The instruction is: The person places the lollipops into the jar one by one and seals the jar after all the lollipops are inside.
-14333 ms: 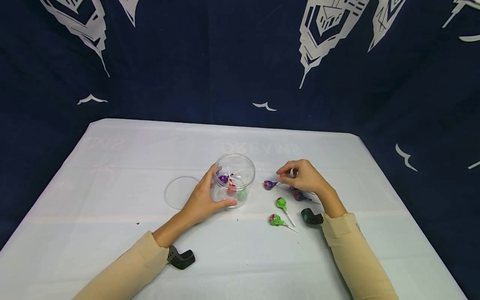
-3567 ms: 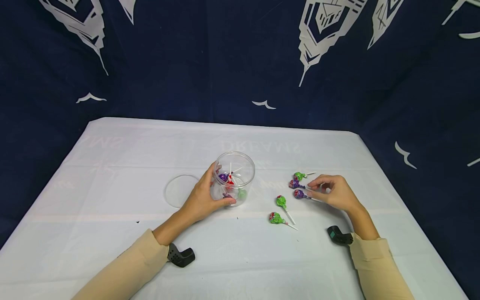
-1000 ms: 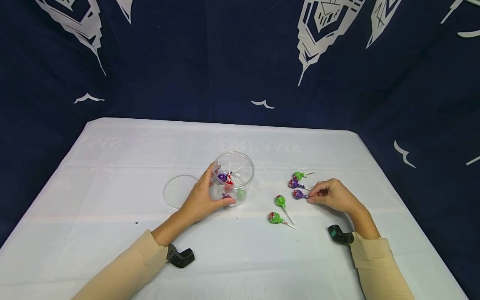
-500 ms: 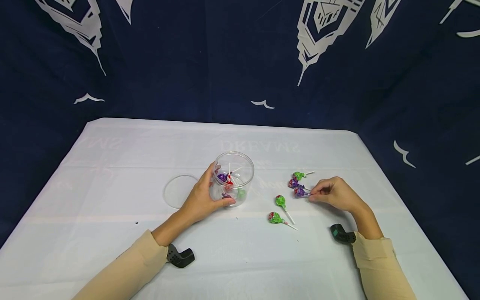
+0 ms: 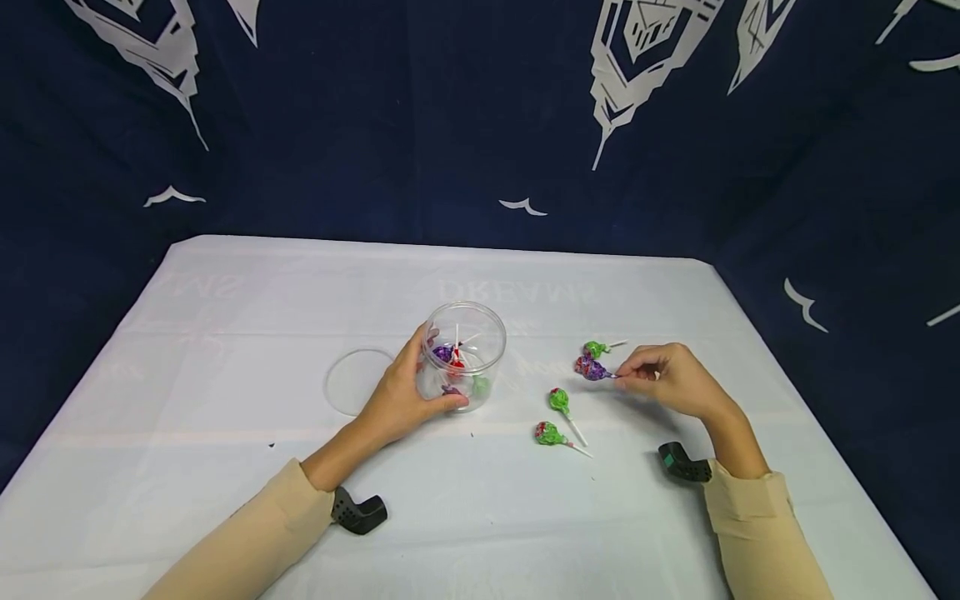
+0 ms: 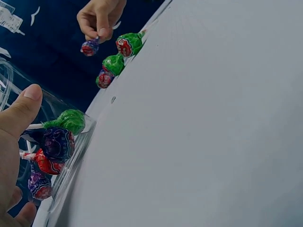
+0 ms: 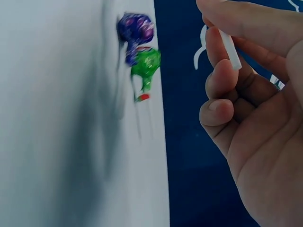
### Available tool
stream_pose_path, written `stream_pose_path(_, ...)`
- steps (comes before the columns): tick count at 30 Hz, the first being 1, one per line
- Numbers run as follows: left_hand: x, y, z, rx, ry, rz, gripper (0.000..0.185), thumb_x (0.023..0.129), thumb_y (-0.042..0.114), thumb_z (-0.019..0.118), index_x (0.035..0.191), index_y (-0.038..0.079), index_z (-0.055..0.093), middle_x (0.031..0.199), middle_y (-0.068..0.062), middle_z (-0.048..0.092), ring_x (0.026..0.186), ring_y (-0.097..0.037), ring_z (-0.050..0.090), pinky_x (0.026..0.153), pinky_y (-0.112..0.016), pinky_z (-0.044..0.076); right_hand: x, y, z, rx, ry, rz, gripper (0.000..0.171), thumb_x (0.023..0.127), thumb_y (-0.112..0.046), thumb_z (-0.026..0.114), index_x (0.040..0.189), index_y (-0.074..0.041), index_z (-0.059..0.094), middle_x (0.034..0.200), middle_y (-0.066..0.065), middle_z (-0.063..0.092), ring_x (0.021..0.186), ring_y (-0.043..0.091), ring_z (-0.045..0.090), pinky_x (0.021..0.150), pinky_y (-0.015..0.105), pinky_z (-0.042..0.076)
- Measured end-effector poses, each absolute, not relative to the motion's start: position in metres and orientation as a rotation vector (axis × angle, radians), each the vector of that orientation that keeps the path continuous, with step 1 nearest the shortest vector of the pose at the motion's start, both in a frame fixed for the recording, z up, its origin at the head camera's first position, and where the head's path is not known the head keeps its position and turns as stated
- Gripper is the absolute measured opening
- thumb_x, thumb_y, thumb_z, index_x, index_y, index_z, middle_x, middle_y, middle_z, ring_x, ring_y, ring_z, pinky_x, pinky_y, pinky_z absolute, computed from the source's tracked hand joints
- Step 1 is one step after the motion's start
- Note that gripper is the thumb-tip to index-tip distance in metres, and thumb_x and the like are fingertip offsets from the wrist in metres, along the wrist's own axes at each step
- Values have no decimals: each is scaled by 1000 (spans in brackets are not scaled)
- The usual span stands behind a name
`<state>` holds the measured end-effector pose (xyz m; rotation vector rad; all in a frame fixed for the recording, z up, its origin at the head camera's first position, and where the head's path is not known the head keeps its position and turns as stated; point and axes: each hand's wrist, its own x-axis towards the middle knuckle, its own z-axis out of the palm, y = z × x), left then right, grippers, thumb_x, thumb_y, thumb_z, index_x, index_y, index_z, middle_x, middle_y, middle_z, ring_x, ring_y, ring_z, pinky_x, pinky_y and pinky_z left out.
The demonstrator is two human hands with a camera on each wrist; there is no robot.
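Note:
My left hand [image 5: 408,383] grips a clear plastic jar [image 5: 491,387] standing on the table, fingers behind it and thumb in front. Inside lie a green lollipop [image 6: 71,122], a red one [image 6: 47,165] and two purple ones. Over at the right, my right hand [image 5: 675,383] pinches a purple lollipop [image 6: 90,47] by its white stick [image 7: 229,49], raised off the table. The held lollipop overlaps another purple lollipop [image 7: 137,28] in the head view. Beside that one lies a green lollipop [image 5: 595,348]. Nearer the front are two more green lollipops [image 5: 558,400].
A clear round lid [image 5: 356,351] lies flat left of the jar, partly behind the left hand. The white-covered table [image 5: 225,400] meets a dark blue printed cloth [image 5: 375,125] at the back. A small dark speck [image 5: 272,445] sits at the left.
Since a second ago, my right hand has taken hold of the nearer purple lollipop's stick and lifted it, moving slightly away from me. The left hand has kept the jar in place.

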<state>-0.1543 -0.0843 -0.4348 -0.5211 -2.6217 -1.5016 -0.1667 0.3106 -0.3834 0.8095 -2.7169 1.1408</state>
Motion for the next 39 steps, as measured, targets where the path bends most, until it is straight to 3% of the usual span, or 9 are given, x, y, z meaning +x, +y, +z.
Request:
stream_pose_path(9,-155,-85,-436,-521,-2622,-1508,116,71,41,89,158,15,16,156,-14,33,137,-33,41,107,-52,39,-151,281,-352,871,-2645,1085,18,72,19,76,75,2,71,68,6,64,61,8,49,50,24,40)
stream_pose_path(39,-155,-85,-437,-523,-2611,-1508,116,71,42,89,158,16,17,155,-14,35,136,-32,42,107,-51,40,-158,235,-330,929,-2615,1137,14,78,14,75,76,0,70,69,5,63,61,10,49,52,23,40)
